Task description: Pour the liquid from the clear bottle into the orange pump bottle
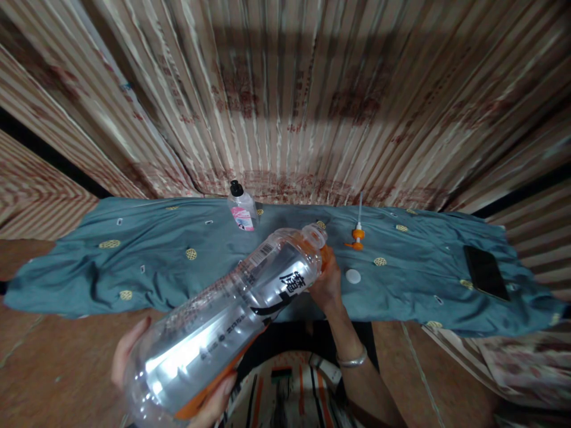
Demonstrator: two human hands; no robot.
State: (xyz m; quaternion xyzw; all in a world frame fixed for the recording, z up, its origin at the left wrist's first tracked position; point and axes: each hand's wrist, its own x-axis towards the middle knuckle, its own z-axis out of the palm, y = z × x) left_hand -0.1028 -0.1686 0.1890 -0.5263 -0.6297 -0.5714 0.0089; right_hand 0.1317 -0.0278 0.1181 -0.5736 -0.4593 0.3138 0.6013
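Note:
A large clear plastic bottle [209, 321] with a silvery, black-lettered label lies slantwise across my view, its uncapped neck [316, 236] pointing up and right. My left hand [129, 351] is closed around its broad lower end, fingers on one side and thumb on the other. By the bottle's shoulder, my right hand [328, 285] is closed on an orange object [327, 255], mostly hidden behind the neck and fingers. Right of that hand, an orange pump head [357, 235] with a pale tube lies on the cloth. Nearer me is a white round cap [353, 276].
A clear bottle [243, 208] with a black top and pink label stands at the back of the narrow cloth-covered table [169, 267]. A dark phone [486, 272] lies at the right. Patterned curtains [285, 107] hang close behind the table and at the sides.

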